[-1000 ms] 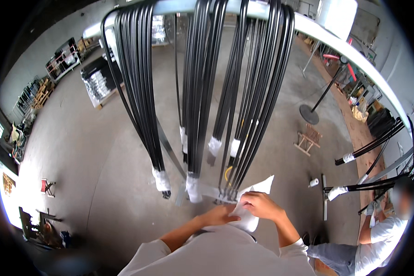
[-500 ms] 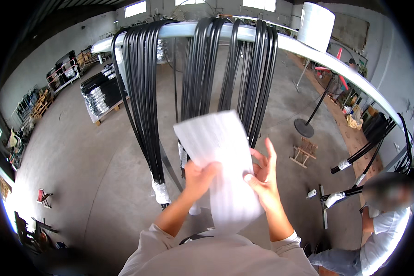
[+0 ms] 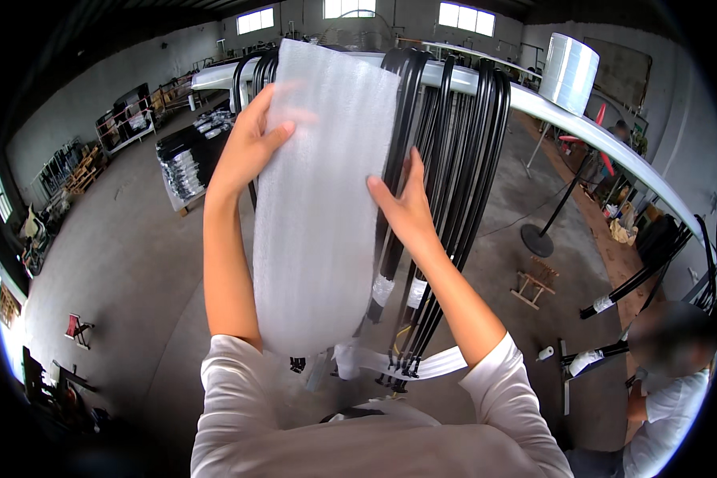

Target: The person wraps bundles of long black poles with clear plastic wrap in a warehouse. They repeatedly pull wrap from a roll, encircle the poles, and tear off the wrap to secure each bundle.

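Note:
A long sheet of white foam wrap (image 3: 319, 215) hangs upright in front of me, covering part of the black tubes behind it. My left hand (image 3: 247, 151) grips its upper left edge, thumb in front and the other fingers partly hidden. At the right edge, the thumb of my right hand (image 3: 406, 207) rests against the foam. That hand's fingers are apart, pointing up beside the black tubes (image 3: 470, 159). These tubes hang in bunches, folded over a pale curved rail (image 3: 522, 99). White wrap binds some lower ends.
A large white roll (image 3: 570, 76) stands on the rail. To the right are a fan on a stand (image 3: 538, 239), a small wooden stool (image 3: 535, 283) and a seated person (image 3: 673, 398). A stack of wrapped black goods (image 3: 190, 159) lies at the left back.
The foam sheet has risen and now stands upright against the tubes. Both my arms have stretched up and forward, my left hand shifting to the sheet's upper left edge.

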Motion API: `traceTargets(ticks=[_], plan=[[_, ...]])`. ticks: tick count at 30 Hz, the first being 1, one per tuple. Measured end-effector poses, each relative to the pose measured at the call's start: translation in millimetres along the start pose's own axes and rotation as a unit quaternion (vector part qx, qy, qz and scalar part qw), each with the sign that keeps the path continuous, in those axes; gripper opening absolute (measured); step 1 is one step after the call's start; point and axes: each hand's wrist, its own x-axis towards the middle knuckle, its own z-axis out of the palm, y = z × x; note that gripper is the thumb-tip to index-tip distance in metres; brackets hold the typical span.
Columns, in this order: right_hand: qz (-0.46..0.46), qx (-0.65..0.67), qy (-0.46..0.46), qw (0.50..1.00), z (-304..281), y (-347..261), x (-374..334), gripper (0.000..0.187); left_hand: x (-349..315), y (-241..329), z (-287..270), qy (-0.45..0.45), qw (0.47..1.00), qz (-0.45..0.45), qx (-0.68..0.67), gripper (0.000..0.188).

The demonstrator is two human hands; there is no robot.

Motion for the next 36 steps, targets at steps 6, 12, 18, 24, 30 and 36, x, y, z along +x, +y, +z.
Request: traceTargets(ticks=[6,12,18,24,30,36], plan=[[0.148,0.325,-0.121,0.926,7,6,32,0.029,22,-3,-3,0.127,0.94,-0.056,0.311,0.04],[0.172,0.286,-0.072,0.94,8,-11,27,0.024,29,-8,7,0.09,0.945,-0.04,0.31,0.04],[0.162,0.306,-0.088,0.934,-8,-21,28,0.03,25,-22,-9,0.169,0.878,0.046,0.446,0.029],[0.153,0.282,-0.084,0.944,-5,-28,20,0.03,40,-22,27,0.116,0.925,0.08,0.354,0.028],[0.131,0.322,-0.096,0.933,0,-32,24,0.028,69,-40,62,0.064,0.995,0.063,0.042,0.03],[0.147,0.327,-0.09,0.929,5,-14,34,0.027,64,-51,79,0.07,0.985,-0.003,-0.16,0.029]])
